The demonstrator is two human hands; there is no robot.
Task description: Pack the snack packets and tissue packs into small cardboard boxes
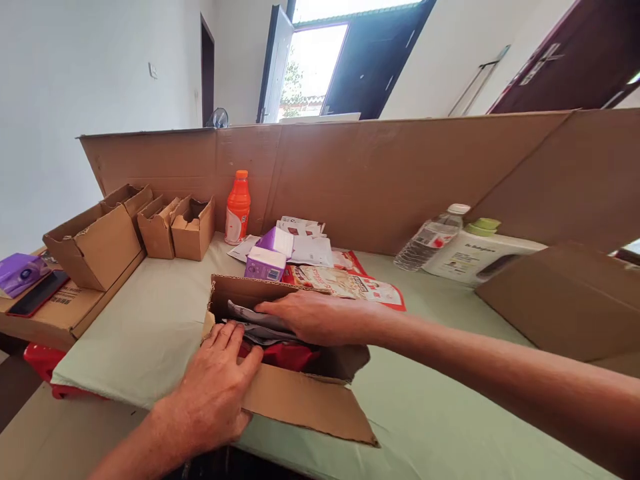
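Note:
An open cardboard box [310,397] stands on the table's near side, its front flap folded outward. My left hand [220,373] grips the box's near left edge, fingers reaching over the rim. From the right, my right hand [313,317] reaches into the box and holds a silver-grey packet [260,319]; some of its fingers are hidden. Red packaging [290,357] lies lower inside. Just behind the box are two purple-and-white packs [265,263], a red-and-cream food packet [325,280] and several white sachets [310,250].
An orange bottle [238,210] stands near the cardboard screen [400,173]. Small cardboard boxes [193,230] are at left, beside a phone [40,293] and a purple pack [23,273]. At right lie a clear bottle [430,240], a white jug [475,259] and a cardboard piece [570,300].

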